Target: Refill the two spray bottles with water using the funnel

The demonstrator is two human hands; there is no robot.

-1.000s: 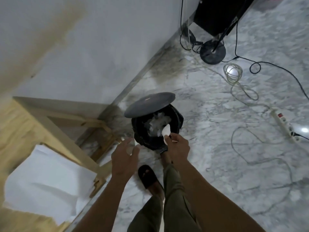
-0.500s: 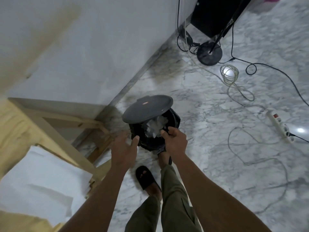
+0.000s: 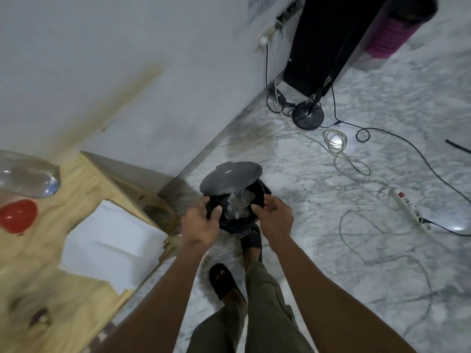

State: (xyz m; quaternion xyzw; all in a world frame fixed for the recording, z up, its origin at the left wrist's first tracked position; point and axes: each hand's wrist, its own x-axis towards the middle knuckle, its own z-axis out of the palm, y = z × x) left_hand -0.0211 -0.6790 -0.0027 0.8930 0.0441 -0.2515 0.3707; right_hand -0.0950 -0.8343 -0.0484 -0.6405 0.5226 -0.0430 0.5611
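Hands over pedal bin (image 3: 237,200): L hand (image 3: 201,225) and R hand (image 3: 276,219) open, empty. No spray bottles/funnel visible; clear water bottle (image 3: 28,177) lying on table (image 3: 76,179) edge. Prob light, thin-walled, slippery wet; grab mid-body.

Black bin (image 3: 239,215) with grey lid (image 3: 230,180), grey-veined white marble floor (image 3: 331,225); at nine o'clock, pale wood table (image 3: 76,301), white paper (image 3: 109,243), red funnel (image 3: 17,216).
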